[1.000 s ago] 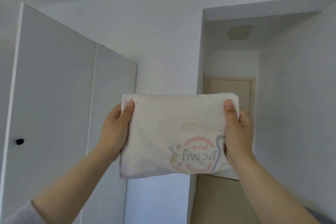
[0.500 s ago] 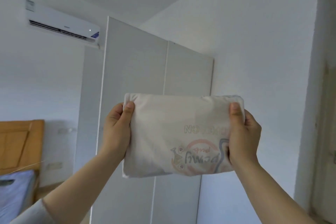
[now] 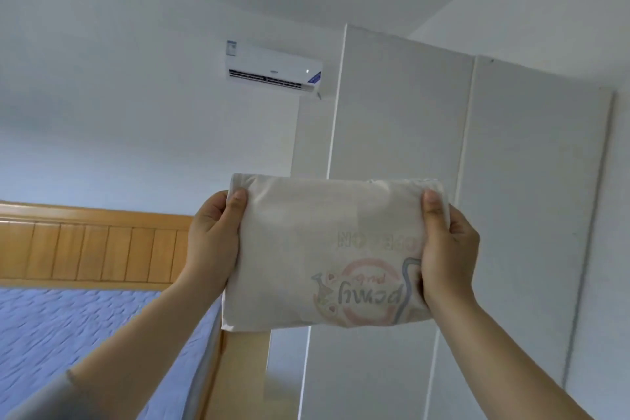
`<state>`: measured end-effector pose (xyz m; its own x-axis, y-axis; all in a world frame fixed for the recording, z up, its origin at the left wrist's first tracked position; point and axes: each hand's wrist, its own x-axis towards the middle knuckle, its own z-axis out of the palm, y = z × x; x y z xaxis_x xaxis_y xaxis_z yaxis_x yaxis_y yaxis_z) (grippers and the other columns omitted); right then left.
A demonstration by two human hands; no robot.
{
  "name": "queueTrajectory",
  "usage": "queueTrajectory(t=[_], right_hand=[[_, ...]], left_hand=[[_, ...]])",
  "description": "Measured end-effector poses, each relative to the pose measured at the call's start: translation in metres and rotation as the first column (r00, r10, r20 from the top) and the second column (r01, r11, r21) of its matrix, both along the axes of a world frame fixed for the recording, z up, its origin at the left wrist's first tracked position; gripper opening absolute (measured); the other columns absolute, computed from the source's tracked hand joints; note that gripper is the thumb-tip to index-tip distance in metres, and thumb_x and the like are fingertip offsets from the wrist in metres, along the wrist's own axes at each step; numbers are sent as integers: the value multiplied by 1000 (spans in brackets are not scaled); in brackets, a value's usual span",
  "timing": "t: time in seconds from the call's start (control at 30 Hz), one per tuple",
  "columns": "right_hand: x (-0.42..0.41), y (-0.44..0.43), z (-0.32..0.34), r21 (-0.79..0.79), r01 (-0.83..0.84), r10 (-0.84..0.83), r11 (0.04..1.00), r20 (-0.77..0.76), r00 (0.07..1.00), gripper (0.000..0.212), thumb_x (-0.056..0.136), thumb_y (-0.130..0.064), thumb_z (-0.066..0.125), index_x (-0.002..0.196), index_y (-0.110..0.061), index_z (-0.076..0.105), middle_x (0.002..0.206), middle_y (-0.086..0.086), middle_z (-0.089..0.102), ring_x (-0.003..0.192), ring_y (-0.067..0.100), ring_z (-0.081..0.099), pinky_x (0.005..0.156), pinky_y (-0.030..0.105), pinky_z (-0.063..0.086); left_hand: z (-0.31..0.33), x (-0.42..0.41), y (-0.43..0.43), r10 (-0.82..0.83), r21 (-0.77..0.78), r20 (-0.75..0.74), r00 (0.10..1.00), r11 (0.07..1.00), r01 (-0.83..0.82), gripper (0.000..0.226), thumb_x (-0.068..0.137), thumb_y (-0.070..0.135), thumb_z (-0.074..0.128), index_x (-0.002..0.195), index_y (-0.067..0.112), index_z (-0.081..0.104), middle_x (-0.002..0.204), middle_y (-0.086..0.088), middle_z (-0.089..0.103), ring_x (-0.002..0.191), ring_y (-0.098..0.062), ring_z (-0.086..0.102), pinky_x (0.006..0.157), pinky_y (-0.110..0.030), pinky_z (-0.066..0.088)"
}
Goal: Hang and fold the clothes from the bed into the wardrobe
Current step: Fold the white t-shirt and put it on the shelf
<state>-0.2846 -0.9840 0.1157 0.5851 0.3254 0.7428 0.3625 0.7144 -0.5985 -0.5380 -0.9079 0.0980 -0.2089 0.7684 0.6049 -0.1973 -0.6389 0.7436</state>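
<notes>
Room: white walls are surrounding you; an air conditioner is hanging high up, left of the wardrobe, whose pale doors are standing closed.
Bed: a wooden headboard and blue mattress are showing at lower left.
Shirt: you are holding the folded white shirt up in the air before the wardrobe doors (its print is reading upside down).
Left hand: it is gripping the shirt's left edge, thumb lying on the front.
Right hand: it is gripping the right edge, thumb likewise in front.
</notes>
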Motion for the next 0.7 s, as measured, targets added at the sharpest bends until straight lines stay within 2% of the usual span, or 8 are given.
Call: queueTrajectory(t=[0.1,0.2,0.37,0.43,0.5,0.6,0.7], right_hand=[[-17,46,2,0,-55,55,998,-1,998,53,94,-46,58,62,-7,43,51,-9,39,48,7,38,42,19,31],[-27,87,-1,-7,-101,101,995,-11,995,49,94,-45,58,60,-13,43,50,-10,37,48,7,36,42,19,30],[-29,152,-5,-40,-189,188,981,-23,982,52,94,-47,58,61,-9,44,52,-8,38,50,9,39,44,22,32],[-28,177,-3,-33,-229,228,973,-18,973,57,93,-48,58,65,-1,43,53,-5,39,51,11,39,45,25,32],[-25,201,-2,-19,-269,269,963,-22,963,58,93,-47,58,66,0,42,53,-4,38,51,12,39,46,26,32],[-21,238,4,-30,-331,330,943,-35,943,52,94,-46,58,57,-14,39,48,-10,36,46,9,37,43,23,31],[-24,275,16,-26,-392,391,920,-33,920,52,95,-42,58,51,-25,37,44,-15,36,41,3,36,40,17,30]], left_hand=[[-2,-21,37,56,-22,3,998,998,-56,45,81,56,56,77,11,57,70,-1,51,67,-17,46,65,-39,38],[-4,-33,68,124,-23,-6,992,992,-124,47,79,59,56,79,12,59,71,1,53,66,-15,47,64,-38,39],[-12,-39,114,190,-30,-28,981,981,-191,51,81,56,55,82,6,55,70,-3,49,63,-15,44,61,-36,37],[-13,-35,131,211,-32,-9,977,977,-211,51,82,54,56,80,3,52,70,-4,47,63,-16,42,60,-36,35],[-13,-31,148,237,-37,-7,971,971,-237,46,84,52,56,75,7,52,65,-2,44,60,-15,41,58,-34,33],[-6,-27,173,298,-41,-27,954,953,-299,35,88,47,56,66,20,56,58,8,47,55,-9,41,57,-31,34],[5,-30,195,378,-32,-10,926,925,-378,36,90,44,56,72,13,58,62,4,48,60,-12,43,60,-33,36]])
